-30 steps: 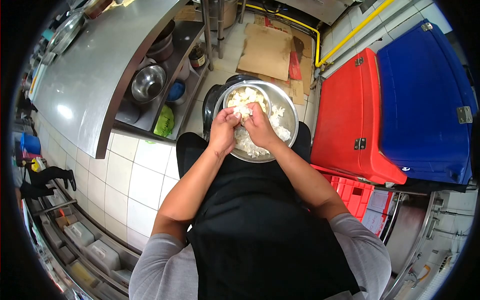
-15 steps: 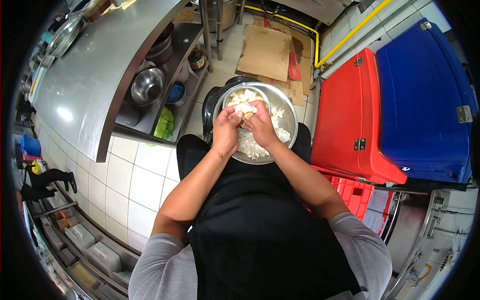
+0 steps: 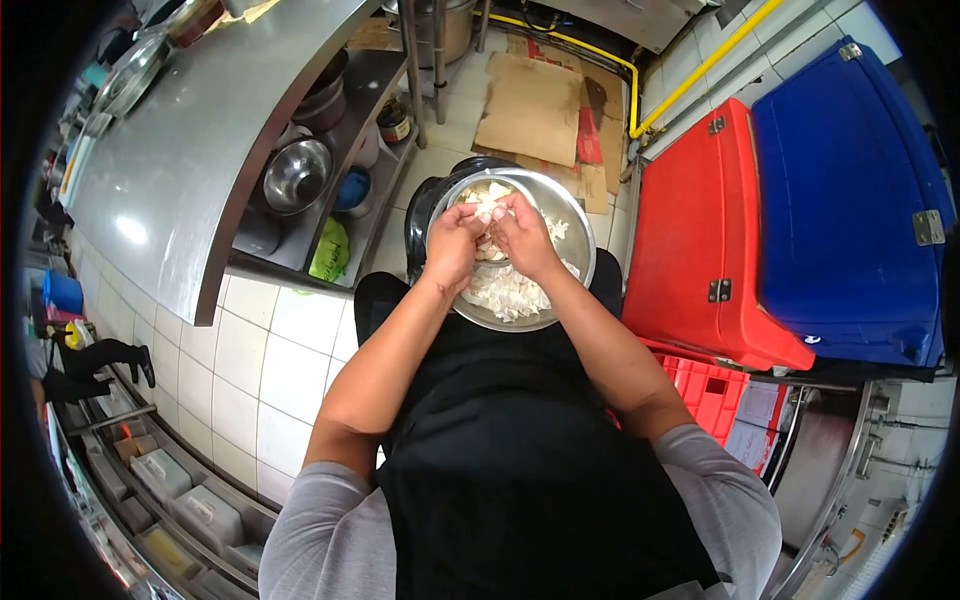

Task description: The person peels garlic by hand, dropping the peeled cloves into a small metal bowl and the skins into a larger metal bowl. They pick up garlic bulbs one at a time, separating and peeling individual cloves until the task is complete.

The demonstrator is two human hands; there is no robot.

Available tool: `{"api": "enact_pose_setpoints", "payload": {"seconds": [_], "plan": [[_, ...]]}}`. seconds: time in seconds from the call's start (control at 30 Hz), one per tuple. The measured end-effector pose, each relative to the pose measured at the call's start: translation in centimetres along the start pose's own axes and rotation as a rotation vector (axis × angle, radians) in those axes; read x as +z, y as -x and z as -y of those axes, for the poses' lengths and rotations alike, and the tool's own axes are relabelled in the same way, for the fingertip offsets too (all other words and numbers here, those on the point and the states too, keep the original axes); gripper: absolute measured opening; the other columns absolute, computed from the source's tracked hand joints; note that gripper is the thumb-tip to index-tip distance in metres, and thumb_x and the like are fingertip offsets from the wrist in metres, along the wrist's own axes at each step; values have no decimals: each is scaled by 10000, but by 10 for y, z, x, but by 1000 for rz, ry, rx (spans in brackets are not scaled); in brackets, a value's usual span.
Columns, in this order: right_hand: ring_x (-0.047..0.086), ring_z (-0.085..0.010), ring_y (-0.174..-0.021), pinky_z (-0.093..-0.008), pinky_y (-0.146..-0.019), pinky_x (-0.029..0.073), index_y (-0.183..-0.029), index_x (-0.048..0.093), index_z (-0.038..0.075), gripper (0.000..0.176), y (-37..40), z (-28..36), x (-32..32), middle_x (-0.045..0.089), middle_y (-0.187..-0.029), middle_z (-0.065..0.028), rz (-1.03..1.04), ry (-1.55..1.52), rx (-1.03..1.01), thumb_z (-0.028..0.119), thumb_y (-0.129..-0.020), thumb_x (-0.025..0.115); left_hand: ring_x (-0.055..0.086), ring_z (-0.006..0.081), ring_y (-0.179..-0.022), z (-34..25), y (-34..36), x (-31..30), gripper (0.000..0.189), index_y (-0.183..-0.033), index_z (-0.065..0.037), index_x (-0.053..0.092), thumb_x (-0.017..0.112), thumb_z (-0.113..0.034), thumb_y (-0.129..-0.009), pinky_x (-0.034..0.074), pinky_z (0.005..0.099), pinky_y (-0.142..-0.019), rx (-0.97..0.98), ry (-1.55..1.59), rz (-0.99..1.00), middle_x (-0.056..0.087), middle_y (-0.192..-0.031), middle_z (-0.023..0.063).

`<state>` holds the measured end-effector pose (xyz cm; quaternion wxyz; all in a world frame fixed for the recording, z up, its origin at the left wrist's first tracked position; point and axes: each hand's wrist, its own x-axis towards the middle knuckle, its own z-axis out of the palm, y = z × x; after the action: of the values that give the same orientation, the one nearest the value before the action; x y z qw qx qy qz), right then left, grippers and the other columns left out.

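Observation:
A wide steel bowl (image 3: 578, 235) rests over my lap with a smaller steel bowl (image 3: 528, 188) inside it. Pale garlic pieces (image 3: 488, 192) fill part of the smaller bowl. White papery flakes that look like garlic skins (image 3: 508, 292) lie in the near part of the wide bowl. Above the smaller bowl, my left hand (image 3: 456, 245) and my right hand (image 3: 525, 240) meet at the fingertips. Both are closed in a pinch around a small whitish piece of garlic, mostly covered by the fingers.
A steel table (image 3: 150, 200) stands to the left, with bowls and pots on its lower shelf (image 3: 375, 75). Red (image 3: 690, 230) and blue (image 3: 850, 200) insulated boxes line the right side. Flattened cardboard (image 3: 527, 110) lies on the floor ahead. A person's dark-clothed legs (image 3: 100, 355) show at far left.
The white clump that showed between my fingers is now smaller and more hidden. My hands have shifted slightly and stay close together over the smaller bowl.

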<state>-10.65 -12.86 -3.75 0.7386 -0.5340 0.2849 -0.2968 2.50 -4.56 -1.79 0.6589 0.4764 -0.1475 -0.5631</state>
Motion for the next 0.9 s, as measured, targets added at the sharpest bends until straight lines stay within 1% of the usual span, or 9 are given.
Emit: {"api": "enact_pose_setpoints", "payload": {"seconds": [0.2, 0.27, 0.37, 0.43, 0.53, 0.6, 0.7, 0.8, 0.9], "plan": [[605, -126, -692, -302, -616, 506, -1171, 553, 20, 105, -11, -14, -9, 652, -917, -69, -131, 363, -261, 83, -1102, 506, 702, 153, -867, -4, -15, 4, 217, -1254, 23, 638, 637, -53, -1052, 577, 280, -784, -12, 11, -23, 717, -1031, 59], [647, -154, -759, -321, -698, 540, -1174, 556, 8, 118, -12, -9, -17, 656, -971, -76, -20, 18, 29, 64, -1092, 492, 703, 153, -864, -9, -17, 0, 216, -1253, 19, 643, 643, -55, -1050, 578, 274, -773, -14, -21, -15, 719, -1036, 61], [638, -142, -784, -301, -761, 539, -1181, 578, 27, 128, -17, -8, -19, 653, -988, -51, -72, 403, -222, 64, -1101, 485, 702, 136, -872, -18, -14, -3, 195, -1212, 12, 675, 692, -44, -1026, 579, 259, -793, 33, -250, -17, 734, -1051, 75], [628, -134, -802, -298, -774, 534, -1180, 589, 35, 130, -22, -6, -20, 651, -991, -41, -51, 295, -216, 63, -1101, 490, 704, 119, -888, -21, -13, -4, 185, -1169, 14, 703, 745, -28, -994, 581, 261, -811, 237, -577, 7, 752, -1049, 81], [604, -115, -829, -290, -785, 521, -1183, 603, 44, 132, -20, 2, -20, 643, -992, -28, 30, 197, -137, 65, -1099, 503, 703, 105, -902, -29, -11, -5, 186, -1148, 25, 715, 767, -3, -971, 581, 266, -825, 250, -713, 97, 762, -1030, 74], [590, -105, -837, -285, -784, 513, -1186, 605, 45, 131, -17, 4, -22, 639, -990, -24, 89, 205, -63, 67, -1098, 512, 701, 104, -897, -29, -14, -9, 189, -1155, 26, 712, 763, -11, -977, 577, 264, -818, 232, -608, 130, 762, -1025, 68], [567, -87, -839, -274, -769, 498, -1196, 591, 39, 128, -16, -2, -25, 630, -989, -16, 27, 414, -187, 65, -1093, 519, 696, 100, -891, -27, -16, -10, 190, -1167, 28, 708, 754, -31, -992, 567, 257, -809, 187, -449, 175, 763, -1022, 62], [537, -73, -800, -263, -734, 481, -1191, 580, 54, 114, -19, -4, -22, 621, -988, -10, 75, 156, -187, 67, -1095, 520, 690, 94, -887, -27, -15, -10, 188, -1182, 26, 708, 736, -51, -1013, 555, 249, -804, 160, -358, 174, 762, -1029, 59], [516, -73, -817, -238, -748, 447, -1165, 570, 70, 80, -12, 6, -15, 587, -979, 14, 103, -146, 20, 113, -1123, 517, 682, 89, -877, -29, -12, -10, 193, -1202, 22, 709, 719, -65, -1031, 548, 242, -800, 137, -317, 163, 761, -1033, 52]]}}
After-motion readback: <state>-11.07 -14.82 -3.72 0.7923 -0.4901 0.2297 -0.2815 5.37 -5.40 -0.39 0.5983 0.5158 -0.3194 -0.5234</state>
